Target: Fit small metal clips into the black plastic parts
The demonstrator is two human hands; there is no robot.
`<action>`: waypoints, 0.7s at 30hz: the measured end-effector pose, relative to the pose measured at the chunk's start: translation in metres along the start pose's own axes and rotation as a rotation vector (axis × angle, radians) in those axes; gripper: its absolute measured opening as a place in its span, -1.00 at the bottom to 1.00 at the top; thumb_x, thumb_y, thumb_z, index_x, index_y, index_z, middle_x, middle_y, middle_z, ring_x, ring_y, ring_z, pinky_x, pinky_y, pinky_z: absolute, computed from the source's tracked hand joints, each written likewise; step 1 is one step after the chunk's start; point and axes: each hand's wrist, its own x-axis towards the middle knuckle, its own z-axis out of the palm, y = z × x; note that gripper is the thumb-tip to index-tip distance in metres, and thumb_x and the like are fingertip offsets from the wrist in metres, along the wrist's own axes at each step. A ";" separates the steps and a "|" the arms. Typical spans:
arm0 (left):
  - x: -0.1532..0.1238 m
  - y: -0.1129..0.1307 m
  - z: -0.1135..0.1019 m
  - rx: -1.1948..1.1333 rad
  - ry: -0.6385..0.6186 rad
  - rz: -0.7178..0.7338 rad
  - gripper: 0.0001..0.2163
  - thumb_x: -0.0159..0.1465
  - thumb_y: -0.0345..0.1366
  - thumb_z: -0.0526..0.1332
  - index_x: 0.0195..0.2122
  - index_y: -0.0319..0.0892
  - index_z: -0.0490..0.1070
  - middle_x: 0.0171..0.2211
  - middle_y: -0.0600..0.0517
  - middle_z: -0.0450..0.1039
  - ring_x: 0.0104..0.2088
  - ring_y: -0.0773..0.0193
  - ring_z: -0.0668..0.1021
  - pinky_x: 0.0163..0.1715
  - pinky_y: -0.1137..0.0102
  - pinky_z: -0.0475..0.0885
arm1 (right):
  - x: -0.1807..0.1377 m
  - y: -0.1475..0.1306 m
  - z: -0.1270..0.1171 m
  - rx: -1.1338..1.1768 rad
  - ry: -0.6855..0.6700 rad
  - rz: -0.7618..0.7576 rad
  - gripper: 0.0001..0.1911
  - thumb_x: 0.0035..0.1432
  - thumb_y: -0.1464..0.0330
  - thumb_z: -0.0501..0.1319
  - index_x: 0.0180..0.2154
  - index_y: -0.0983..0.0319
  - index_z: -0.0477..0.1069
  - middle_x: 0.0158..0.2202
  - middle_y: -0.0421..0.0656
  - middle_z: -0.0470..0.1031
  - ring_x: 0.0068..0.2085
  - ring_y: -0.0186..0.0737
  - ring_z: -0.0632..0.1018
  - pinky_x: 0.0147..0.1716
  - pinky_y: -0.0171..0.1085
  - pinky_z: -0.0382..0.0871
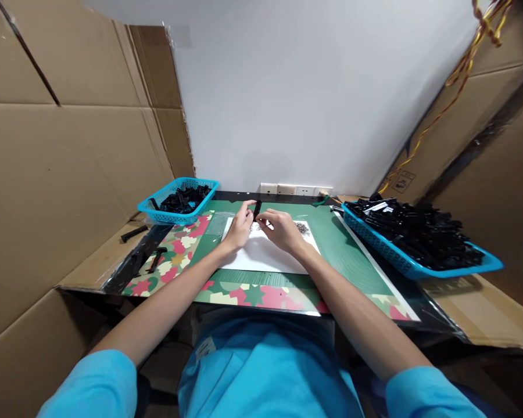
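My left hand (240, 227) is closed around a small black plastic part (257, 209), which stands up between my two hands. Beside it, my right hand (283, 229) has its fingers pinched at the lower end of that part; whatever lies between the fingertips is too small to make out. Both hands are above a white sheet (265, 258) on the green mat. A pile of tiny metallic pieces (302, 229) lies on the sheet by my right hand, and a few more show between the hands.
A blue basket (178, 218) of black parts stands at the back left. Another blue basket (418, 271), heaped with black pieces, sits on the right. Loose black parts (157, 259) lie on the left. Wall sockets (305, 190) line the back; cardboard walls (91, 145) rise at the sides.
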 end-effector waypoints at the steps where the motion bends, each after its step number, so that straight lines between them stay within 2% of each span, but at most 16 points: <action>1: 0.000 -0.001 0.000 -0.007 -0.004 -0.012 -0.62 0.54 -0.16 0.08 0.33 -0.09 0.32 -0.27 0.04 0.39 -0.32 0.26 0.47 -0.21 0.36 0.44 | 0.000 0.000 0.000 0.000 -0.002 0.003 -0.78 0.34 0.56 0.23 -0.17 0.21 0.64 -0.27 -0.12 0.61 -0.35 -0.24 0.52 -0.31 -0.31 0.24; 12: 0.001 -0.003 0.000 -0.072 -0.022 -0.046 -0.61 0.53 -0.17 0.12 0.33 -0.07 0.32 -0.34 0.09 0.28 -0.43 0.32 0.34 -0.41 0.44 0.27 | 0.001 0.002 0.002 0.014 -0.013 0.043 -0.74 0.28 0.58 0.23 -0.19 0.20 0.67 -0.25 -0.11 0.65 -0.33 -0.22 0.54 -0.28 -0.30 0.26; 17: 0.000 -0.004 0.003 -0.247 -0.070 -0.130 -0.58 0.49 -0.16 0.18 0.34 -0.04 0.27 -0.30 0.07 0.36 -0.48 0.37 0.33 -0.46 0.45 0.24 | 0.001 0.002 0.003 0.010 -0.025 0.035 -0.75 0.22 0.60 0.24 -0.26 0.22 0.66 -0.33 -0.12 0.62 -0.39 -0.25 0.49 -0.32 -0.30 0.21; 21: -0.001 -0.002 0.004 -0.395 -0.087 -0.199 -0.57 0.46 -0.13 0.23 0.32 -0.02 0.27 -0.36 0.11 0.31 -0.51 0.38 0.30 -0.50 0.47 0.19 | 0.000 -0.001 0.001 -0.031 -0.038 0.021 -0.78 0.22 0.58 0.25 -0.34 0.22 0.65 -0.40 -0.16 0.57 -0.43 -0.29 0.44 -0.34 -0.30 0.18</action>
